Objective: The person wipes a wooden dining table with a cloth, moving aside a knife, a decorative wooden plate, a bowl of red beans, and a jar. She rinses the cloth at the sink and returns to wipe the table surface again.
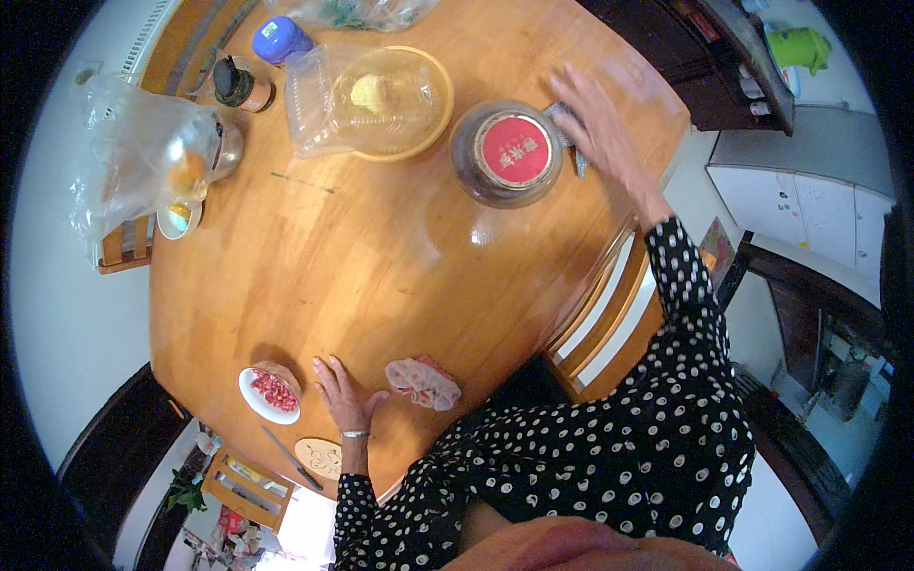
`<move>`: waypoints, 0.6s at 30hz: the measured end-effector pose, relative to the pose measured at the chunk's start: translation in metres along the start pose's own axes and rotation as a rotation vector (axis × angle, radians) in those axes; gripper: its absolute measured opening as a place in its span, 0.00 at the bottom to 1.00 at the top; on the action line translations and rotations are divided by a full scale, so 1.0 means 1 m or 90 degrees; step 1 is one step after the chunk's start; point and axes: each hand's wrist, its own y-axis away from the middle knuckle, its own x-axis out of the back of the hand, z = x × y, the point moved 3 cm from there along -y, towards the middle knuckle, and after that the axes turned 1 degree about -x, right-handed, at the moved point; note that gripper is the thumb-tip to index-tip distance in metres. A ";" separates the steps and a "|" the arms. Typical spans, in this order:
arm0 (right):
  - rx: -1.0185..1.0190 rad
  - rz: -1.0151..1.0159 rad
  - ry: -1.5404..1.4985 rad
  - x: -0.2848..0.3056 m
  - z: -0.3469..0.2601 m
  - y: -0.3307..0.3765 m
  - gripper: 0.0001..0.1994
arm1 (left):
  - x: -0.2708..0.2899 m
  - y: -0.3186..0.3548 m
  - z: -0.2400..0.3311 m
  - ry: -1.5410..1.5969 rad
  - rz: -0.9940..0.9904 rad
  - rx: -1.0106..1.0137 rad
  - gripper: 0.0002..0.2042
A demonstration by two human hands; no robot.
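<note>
My left hand (345, 404) lies flat on the wooden table with its fingers spread, between a white bowl (288, 416) and a crumpled pale cloth with reddish spots (424, 383). The bowl holds small red pieces. At the far right my right arm reaches out, and my right hand (595, 126) rests with fingers stretched over a grey patterned cloth (581, 162), partly hidden beneath it. Beside that cloth stands a round, dark glass jar (466, 169) with a red top (516, 150).
A yellow basin (440, 119) with a clear plastic tray (309, 124) across it stands at the far side, near a dark bottle (249, 90) and a blue-lidded container (281, 40). A knife (290, 457) and a round wooden trivet (319, 457) lie by the near edge. A chair (605, 328) adjoins the right edge.
</note>
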 end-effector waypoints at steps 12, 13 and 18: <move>-0.083 0.144 0.035 -0.068 0.023 -0.123 0.24 | -0.001 -0.002 -0.001 -0.023 0.044 -0.023 0.66; 0.057 0.087 0.075 -0.077 0.012 -0.130 0.24 | -0.002 -0.002 -0.001 -0.007 0.021 -0.004 0.66; 0.226 0.048 0.212 -0.084 0.000 -0.127 0.24 | -0.003 0.000 -0.002 -0.030 -0.001 0.003 0.66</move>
